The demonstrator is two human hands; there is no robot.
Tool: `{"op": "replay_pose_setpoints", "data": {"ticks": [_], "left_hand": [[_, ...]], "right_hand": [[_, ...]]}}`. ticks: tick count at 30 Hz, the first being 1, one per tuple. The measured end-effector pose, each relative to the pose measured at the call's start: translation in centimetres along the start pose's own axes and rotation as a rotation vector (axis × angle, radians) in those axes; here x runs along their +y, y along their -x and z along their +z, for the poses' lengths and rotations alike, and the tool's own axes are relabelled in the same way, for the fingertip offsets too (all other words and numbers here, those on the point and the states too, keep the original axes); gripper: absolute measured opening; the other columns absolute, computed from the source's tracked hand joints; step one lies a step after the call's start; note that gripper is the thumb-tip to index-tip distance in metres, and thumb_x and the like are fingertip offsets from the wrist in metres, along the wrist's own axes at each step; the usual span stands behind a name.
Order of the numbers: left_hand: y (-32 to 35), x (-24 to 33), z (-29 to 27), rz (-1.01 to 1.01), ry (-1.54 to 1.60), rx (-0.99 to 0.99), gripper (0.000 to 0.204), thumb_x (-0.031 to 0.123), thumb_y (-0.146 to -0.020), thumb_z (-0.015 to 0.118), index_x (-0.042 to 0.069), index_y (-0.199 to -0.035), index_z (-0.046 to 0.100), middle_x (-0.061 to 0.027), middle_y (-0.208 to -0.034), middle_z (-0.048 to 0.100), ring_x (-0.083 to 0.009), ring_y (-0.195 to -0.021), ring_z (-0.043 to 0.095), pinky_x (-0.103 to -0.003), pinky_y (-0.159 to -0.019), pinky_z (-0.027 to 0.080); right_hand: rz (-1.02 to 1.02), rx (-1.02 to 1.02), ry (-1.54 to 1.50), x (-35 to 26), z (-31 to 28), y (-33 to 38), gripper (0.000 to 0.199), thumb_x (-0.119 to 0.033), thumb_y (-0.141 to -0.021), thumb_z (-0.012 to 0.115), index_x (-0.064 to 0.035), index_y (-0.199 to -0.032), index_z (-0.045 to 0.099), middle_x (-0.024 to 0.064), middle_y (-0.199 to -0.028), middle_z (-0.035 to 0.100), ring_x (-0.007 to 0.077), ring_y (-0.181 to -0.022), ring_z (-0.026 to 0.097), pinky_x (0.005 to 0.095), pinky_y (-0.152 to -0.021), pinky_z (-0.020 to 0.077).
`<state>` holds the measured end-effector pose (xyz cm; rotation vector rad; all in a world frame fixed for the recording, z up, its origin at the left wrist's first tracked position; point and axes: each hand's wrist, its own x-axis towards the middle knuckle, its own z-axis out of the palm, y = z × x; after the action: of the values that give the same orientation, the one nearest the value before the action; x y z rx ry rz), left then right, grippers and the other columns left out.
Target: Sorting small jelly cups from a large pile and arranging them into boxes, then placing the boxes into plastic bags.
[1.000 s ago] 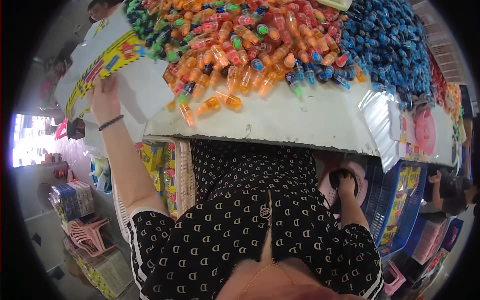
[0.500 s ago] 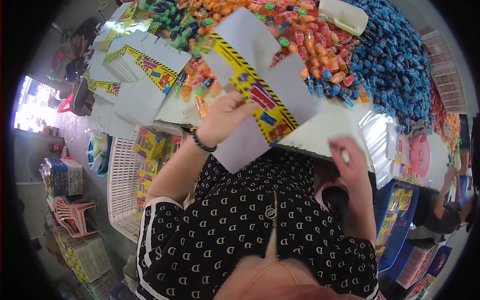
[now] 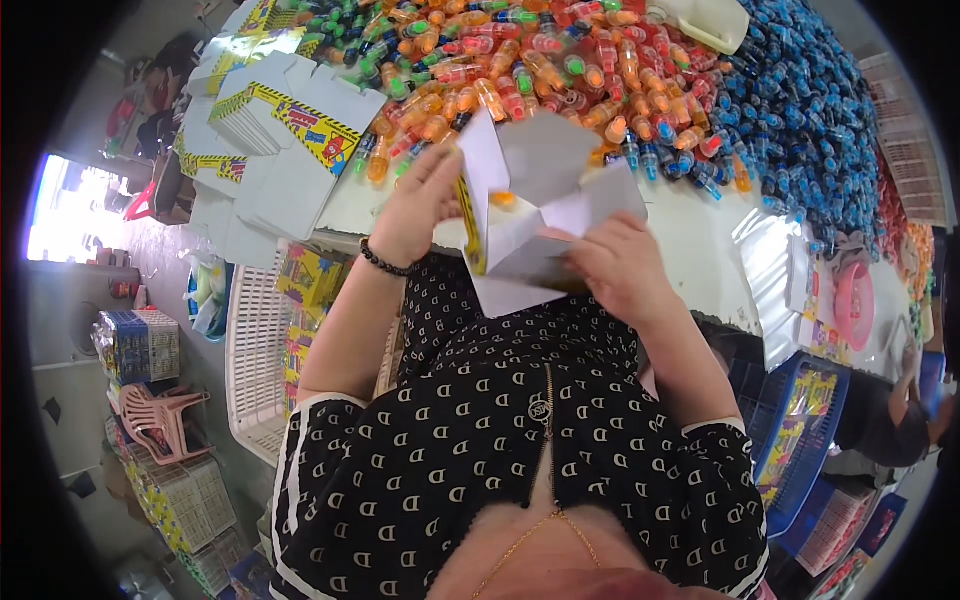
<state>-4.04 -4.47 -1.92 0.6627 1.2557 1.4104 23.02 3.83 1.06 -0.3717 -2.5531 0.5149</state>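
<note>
A partly folded cardboard display box (image 3: 548, 165) is between my hands over the table's near edge, its plain white-grey inside facing up. My left hand (image 3: 415, 208) grips its left side, where a strip of yellow and black print shows. On the right, my right hand (image 3: 622, 268) is closed on the box's near right panel, fingers bent over the edge. Small bottles with orange, red and green caps (image 3: 480, 80) lie heaped just beyond the box. Left of my left hand rests a stack of flat printed box blanks (image 3: 275, 190).
Blue bottles (image 3: 800, 130) are piled at the far right, near a cream plastic jug (image 3: 712, 22). A white basket (image 3: 250, 360) with printed boxes stands at left below the table. On the right are a blue basket (image 3: 800, 450), a pink basin (image 3: 853, 300) and another person (image 3: 885, 430).
The flat blank has turned, and its panels are now raised into a partly formed box. My right hand has moved up and left to take hold of it; my left hand keeps its grip.
</note>
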Motion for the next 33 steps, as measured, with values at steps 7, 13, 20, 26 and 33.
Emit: {"op": "replay_pose_setpoints", "data": {"ticks": [7,13,20,26,33], "left_hand": [[2.2,-2.2,2.0,-0.067,-0.061,-0.336,0.075,0.037,-0.092,0.061,0.012,-0.145,0.015,-0.012,-0.122,0.052,-0.0187,-0.107,0.056,-0.035,-0.088,0.05],[3.1,-3.4,2.4,0.095,-0.272,-0.355,0.077,0.025,-0.083,0.071,0.009,-0.14,0.022,-0.0159,-0.125,0.051,-0.0211,-0.115,0.052,-0.035,-0.096,0.045],[2.3,-6.4,0.3,-0.055,-0.465,-0.072,0.077,0.006,-0.076,0.066,0.007,-0.141,0.024,-0.0165,-0.125,0.05,-0.0216,-0.117,0.051,-0.035,-0.098,0.044],[1.9,-4.6,2.5,-0.2,-0.199,-0.052,0.078,0.002,-0.075,0.066,0.006,-0.142,0.025,-0.0159,-0.125,0.05,-0.0212,-0.114,0.053,-0.035,-0.098,0.044],[0.8,-3.2,1.4,-0.467,0.403,-0.267,0.079,0.003,-0.078,0.068,0.005,-0.144,0.024,-0.0125,-0.127,0.05,-0.0205,-0.117,0.05,-0.036,-0.1,0.042]], "right_hand": [[0.309,-0.399,-0.158,-0.3,2.7,-1.8,0.022,-0.028,-0.088,0.059,-0.0068,-0.088,0.066,0.0116,-0.082,0.065,0.0307,-0.079,0.064,0.0414,-0.072,0.0493],[0.395,-0.563,0.395,-0.1,3.2,-1.9,0.028,-0.033,-0.088,0.06,-0.0085,-0.1,0.068,0.0124,-0.091,0.068,0.0325,-0.084,0.065,0.0417,-0.075,0.0503],[-0.005,-0.012,0.121,-0.4,-1.0,-0.7,0.033,-0.02,-0.082,0.069,-0.0069,-0.112,0.065,0.0111,-0.11,0.064,0.0289,-0.101,0.062,0.0385,-0.088,0.0486],[0.627,0.269,-0.493,2.7,2.2,2.3,0.039,-0.014,-0.082,0.069,-0.0084,-0.12,0.063,0.0124,-0.129,0.054,0.0296,-0.123,0.049,0.0368,-0.101,0.0403],[-0.006,-0.086,-0.02,3.7,3.6,2.1,0.063,-0.017,-0.079,0.072,-0.0147,-0.138,0.049,0.0125,-0.14,0.047,0.0325,-0.131,0.042,0.0435,-0.106,0.0339]]}}
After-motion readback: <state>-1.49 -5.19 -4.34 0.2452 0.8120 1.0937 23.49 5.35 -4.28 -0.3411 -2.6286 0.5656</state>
